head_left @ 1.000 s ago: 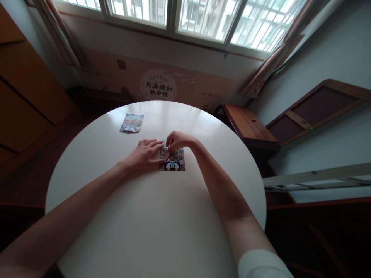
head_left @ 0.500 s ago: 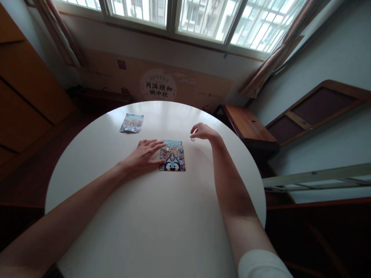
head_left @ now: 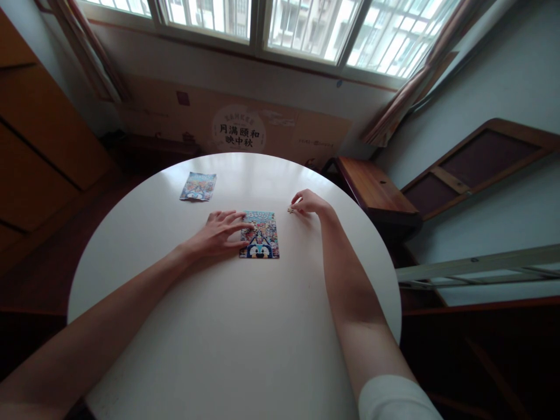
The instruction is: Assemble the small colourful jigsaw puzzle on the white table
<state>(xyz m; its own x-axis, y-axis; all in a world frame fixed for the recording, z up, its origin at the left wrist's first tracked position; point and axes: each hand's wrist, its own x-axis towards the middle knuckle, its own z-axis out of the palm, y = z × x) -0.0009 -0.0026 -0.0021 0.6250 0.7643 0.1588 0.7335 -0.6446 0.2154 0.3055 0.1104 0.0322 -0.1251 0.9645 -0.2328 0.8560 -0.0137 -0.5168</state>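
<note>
A colourful jigsaw puzzle (head_left: 262, 233) with a blue cartoon dog's face along its near edge lies flat on the white round table. My left hand (head_left: 219, 232) rests over its left side, fingers spread, with the index finger reaching onto the picture. To the right of the puzzle, my right hand (head_left: 307, 202) is low over the table, thumb and fingers bent together at a small pale puzzle piece (head_left: 290, 209). The fingertips touch the piece, though their exact hold is too small to make out fully.
Toward the back left of the table (head_left: 210, 350) lies a printed packet (head_left: 198, 186) with a similar picture. Beyond the table's far right edge stands a wooden side table (head_left: 371, 186). A long printed board (head_left: 284, 125) leans below the window.
My right hand has shifted slightly down and to the right, its fingertips now at the small piece. My left index finger has moved a little further over the puzzle.
</note>
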